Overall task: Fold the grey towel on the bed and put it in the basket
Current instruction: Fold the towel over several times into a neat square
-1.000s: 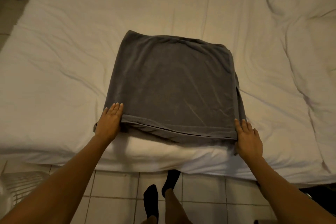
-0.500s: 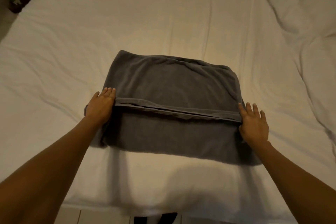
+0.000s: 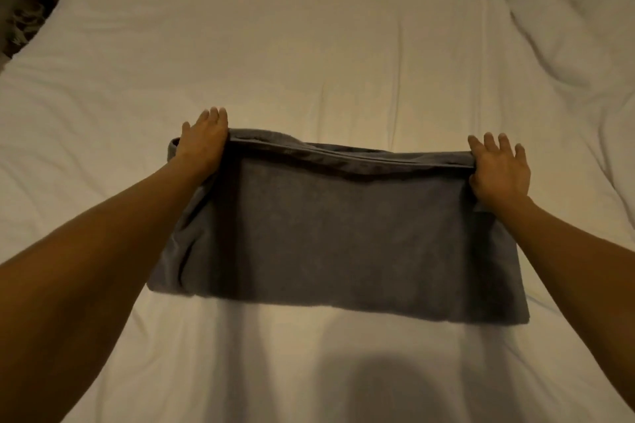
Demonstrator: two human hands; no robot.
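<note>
Holding the grey towel (image 3: pixel 336 237) at its two far corners, I have it lying on the white bed (image 3: pixel 309 45) as a wide rectangle, folded over on itself so the far edge shows stacked layers with a stitched hem running from one hand to the other. My left hand (image 3: pixel 202 144) sits on the far left corner, palm down, fingers straight and close together, their tips reaching past the towel onto the sheet; the towel's edge curls up beside my wrist there. My right hand (image 3: pixel 498 172) covers the far right corner, fingers spread and pointing away from me, thumb tucked at the hem; whether the thumb goes under the cloth I cannot tell. Both hands are flat and extended, pressing on the fabric more than clutching it.

The towel is dark charcoal grey, soft and matte with a short terry nap, faintly mottled across the top face. Its near edge is a rounded fold, fairly straight, casting a shadow on the sheet toward me. The left side is looser, with a soft vertical crease and a bulge where layers do not line up; the right side runs cleaner.

The sheet around the towel is smooth cotton with shallow wrinkles. Far to the right of the towel lies a puffy, rumpled white duvet (image 3: pixel 584 27).
</note>
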